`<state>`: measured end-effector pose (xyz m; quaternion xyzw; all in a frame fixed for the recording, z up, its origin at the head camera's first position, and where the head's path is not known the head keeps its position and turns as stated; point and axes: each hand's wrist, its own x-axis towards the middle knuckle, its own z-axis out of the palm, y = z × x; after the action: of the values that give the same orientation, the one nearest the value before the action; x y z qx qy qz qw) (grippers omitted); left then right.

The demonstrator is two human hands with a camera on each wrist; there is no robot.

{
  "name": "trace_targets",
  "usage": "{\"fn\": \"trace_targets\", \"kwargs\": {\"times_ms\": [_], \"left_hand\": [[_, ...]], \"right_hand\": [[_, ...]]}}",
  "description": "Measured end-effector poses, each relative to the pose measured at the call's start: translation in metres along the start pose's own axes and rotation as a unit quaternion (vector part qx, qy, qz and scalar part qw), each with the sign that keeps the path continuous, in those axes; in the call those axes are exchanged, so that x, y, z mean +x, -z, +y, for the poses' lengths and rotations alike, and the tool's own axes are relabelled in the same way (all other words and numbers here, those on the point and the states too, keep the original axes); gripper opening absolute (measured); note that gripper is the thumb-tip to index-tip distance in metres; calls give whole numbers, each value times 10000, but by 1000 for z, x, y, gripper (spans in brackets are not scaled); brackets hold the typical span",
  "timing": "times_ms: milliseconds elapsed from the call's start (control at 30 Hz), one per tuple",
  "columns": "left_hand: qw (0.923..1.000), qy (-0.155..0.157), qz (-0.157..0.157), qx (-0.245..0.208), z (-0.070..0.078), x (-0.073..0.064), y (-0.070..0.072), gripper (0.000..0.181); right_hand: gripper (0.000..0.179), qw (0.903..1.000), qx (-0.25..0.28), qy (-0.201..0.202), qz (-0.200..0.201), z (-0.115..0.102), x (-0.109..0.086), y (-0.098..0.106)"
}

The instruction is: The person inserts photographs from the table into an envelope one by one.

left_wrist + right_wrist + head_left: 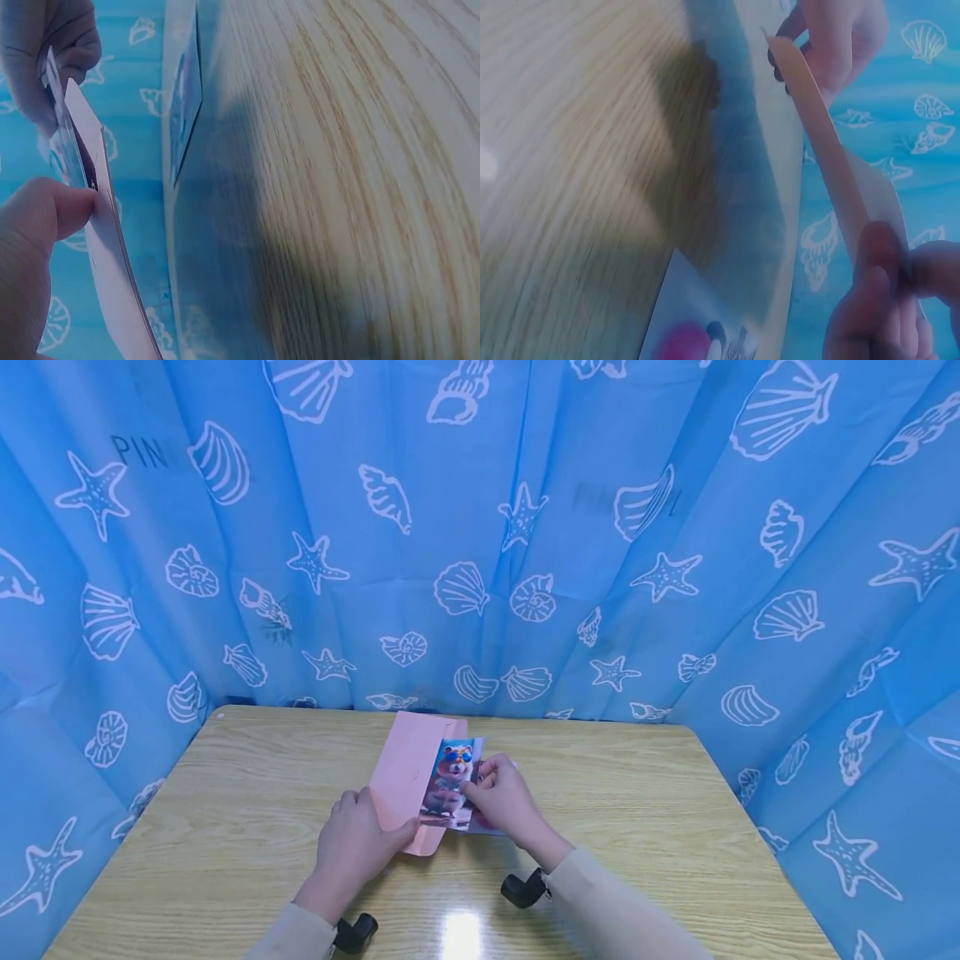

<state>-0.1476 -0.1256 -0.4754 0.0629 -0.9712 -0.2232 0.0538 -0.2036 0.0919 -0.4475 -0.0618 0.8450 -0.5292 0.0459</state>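
Observation:
My left hand (pixel 356 843) grips a pink envelope (pixel 405 768) by its lower part. In the left wrist view the thumb (pixel 56 210) presses on the envelope's edge (pixel 112 255). My right hand (pixel 510 802) pinches a glossy picture card (pixel 450 781) showing a furry animal in orange sunglasses. The card's left side meets the envelope's flap side; I cannot tell how far it sits inside. Both are held above the table. Another picture card (pixel 694 322) lies on the tabletop, partly hidden behind the right hand in the head view.
The wood-grain table (pixel 637 827) stands against a blue curtain (pixel 480 527) printed with white shells and starfish. Black mounts (pixel 522 889) stick out at both wrists. A bright light reflection shows at the table's near side.

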Motion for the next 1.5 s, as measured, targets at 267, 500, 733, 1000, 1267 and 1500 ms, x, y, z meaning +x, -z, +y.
{"fn": "trace_targets", "kwargs": {"times_ms": [267, 500, 733, 1000, 1267, 1500], "left_hand": [[10000, 22, 40, 71, 0, 1, 0, 95], [9999, -28, 95, 118, -1, 1, -1, 95], [9999, -60, 116, 79, -1, 0, 0, 94], [9999, -45, 105, 127, 1, -1, 2, 94], [9999, -22, 40, 101, 2, 0, 3, 95], [9999, -93, 121, -5, 4, 0, 3, 93]], "right_hand": [[27, 9983, 545, 210, -73, -11, -4, -2], [29, 9972, 653, 326, -168, -22, -6, -1], [34, 9964, 789, -186, -229, -15, 2, -10], [48, 9956, 937, -94, -26, -7, 9, -23], [51, 9989, 461, -88, 33, -8, 10, -31], [54, 9992, 391, -87, -43, -9, 12, -36]]}}
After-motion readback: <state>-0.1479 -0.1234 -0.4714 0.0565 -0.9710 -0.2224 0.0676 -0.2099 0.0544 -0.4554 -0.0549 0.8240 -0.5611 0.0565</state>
